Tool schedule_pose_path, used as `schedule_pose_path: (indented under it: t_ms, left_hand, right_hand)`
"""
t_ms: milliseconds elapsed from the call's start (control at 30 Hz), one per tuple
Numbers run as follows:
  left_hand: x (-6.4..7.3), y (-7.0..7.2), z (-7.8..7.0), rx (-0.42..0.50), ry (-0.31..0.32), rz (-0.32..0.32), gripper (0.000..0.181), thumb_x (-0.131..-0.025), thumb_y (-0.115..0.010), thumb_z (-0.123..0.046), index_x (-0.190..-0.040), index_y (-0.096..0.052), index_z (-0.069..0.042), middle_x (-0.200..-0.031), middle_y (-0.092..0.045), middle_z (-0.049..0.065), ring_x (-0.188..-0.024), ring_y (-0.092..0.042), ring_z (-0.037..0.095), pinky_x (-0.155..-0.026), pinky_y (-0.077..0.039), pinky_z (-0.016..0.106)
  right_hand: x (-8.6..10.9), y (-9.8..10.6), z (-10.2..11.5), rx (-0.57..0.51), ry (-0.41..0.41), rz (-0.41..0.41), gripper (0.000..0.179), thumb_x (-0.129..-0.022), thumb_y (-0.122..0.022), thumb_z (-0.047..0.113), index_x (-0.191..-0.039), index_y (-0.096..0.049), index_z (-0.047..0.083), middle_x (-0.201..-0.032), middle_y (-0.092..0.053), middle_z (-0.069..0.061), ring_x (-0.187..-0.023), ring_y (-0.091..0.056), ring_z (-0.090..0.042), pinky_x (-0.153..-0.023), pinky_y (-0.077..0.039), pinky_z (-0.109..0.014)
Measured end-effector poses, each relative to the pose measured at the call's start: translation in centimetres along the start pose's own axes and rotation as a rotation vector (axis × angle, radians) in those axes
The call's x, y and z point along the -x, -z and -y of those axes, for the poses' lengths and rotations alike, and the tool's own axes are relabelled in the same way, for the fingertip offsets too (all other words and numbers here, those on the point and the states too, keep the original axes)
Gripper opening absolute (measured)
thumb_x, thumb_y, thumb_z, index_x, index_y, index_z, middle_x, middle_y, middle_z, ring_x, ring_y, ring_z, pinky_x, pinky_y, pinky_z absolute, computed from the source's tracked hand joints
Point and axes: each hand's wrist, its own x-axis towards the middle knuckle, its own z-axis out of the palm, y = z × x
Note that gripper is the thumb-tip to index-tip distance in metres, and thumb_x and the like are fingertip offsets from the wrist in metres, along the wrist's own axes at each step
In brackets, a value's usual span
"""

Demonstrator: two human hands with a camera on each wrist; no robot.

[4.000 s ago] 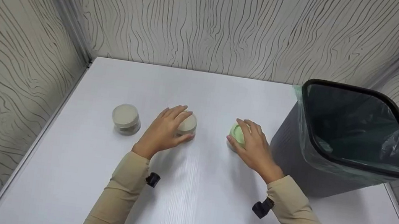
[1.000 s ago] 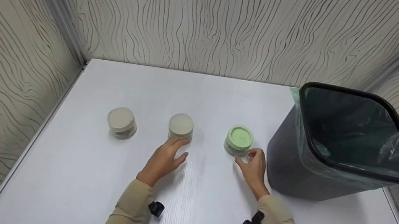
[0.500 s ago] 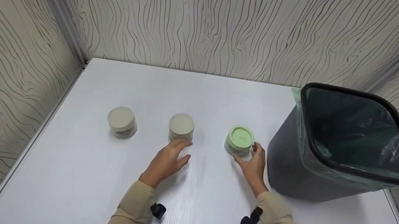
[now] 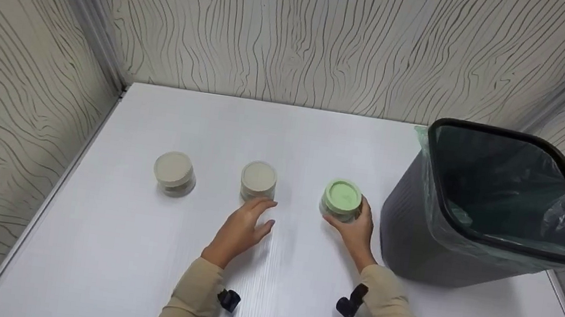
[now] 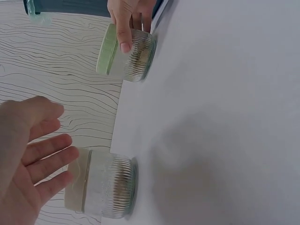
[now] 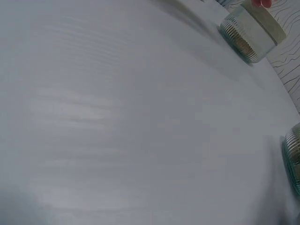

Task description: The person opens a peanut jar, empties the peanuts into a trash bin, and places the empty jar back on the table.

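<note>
Three ribbed glass jars stand upright in a row on the white table (image 4: 111,256). The jar with a light green lid (image 4: 342,195) is gripped at its glass side by my right hand (image 4: 357,235), thumb in front and fingers on the right. In the left wrist view this jar (image 5: 139,61) shows something brownish low inside. My left hand (image 4: 238,233), fingers loosely bent and thumb apart, is at the near side of the middle, beige-lidded jar (image 4: 259,175). Whether its fingertips touch that lid I cannot tell. Another beige-lidded jar (image 4: 173,168) stands farther left.
A grey trash bin (image 4: 408,240) with a black rim and a thin greenish liner stands at the right, close beside my right hand. A wood-grain patterned wall (image 4: 277,32) closes off the back, with similar panels at both sides.
Both hands came down off the lids toward me. My right hand then moved in around the green-lidded jar's side and took hold of it. The jars have stayed in place.
</note>
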Motion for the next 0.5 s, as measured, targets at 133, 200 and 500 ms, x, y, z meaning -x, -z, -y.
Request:
schedule_pose_path:
  t_ms: [133, 200, 500]
  left_hand:
    - [-0.07, -0.21, -0.13, 0.003, 0.0, -0.004, 0.035, -0.087, -0.069, -0.014, -0.12, -0.061, -0.004, -0.122, -0.063, 0.011, -0.113, -0.065, 0.026, -0.096, -0.057, 0.034]
    - [-0.01, -0.27, -0.18, 0.005, 0.004, -0.002, 0.035, -0.087, -0.069, -0.014, -0.12, -0.061, -0.004, -0.122, -0.063, 0.011, -0.114, -0.065, 0.025, -0.097, -0.056, 0.034]
    - [-0.05, -0.38, -0.16, 0.007, 0.011, -0.006, 0.035, -0.087, -0.069, -0.015, -0.12, -0.062, -0.005, -0.123, -0.064, 0.011, -0.115, -0.064, 0.024, -0.097, -0.056, 0.033]
  right_hand:
    - [-0.47, -0.21, -0.14, 0.004, -0.082, 0.015, 0.102, -0.068, -0.087, 0.021, -0.147, -0.026, -0.003, -0.151, -0.035, -0.025, -0.144, -0.03, -0.04, -0.123, -0.026, -0.052]
    - [-0.57, -0.36, -0.12, 0.014, -0.107, 0.02, 0.101, -0.069, -0.086, 0.017, -0.148, -0.025, -0.003, -0.152, -0.035, -0.025, -0.145, -0.029, -0.039, -0.123, -0.025, -0.051]
    - [-0.83, -0.87, -0.16, 0.021, -0.126, -0.018, 0.1, -0.069, -0.085, 0.012, -0.147, -0.026, -0.004, -0.151, -0.036, -0.025, -0.144, -0.031, -0.039, -0.123, -0.026, -0.05]
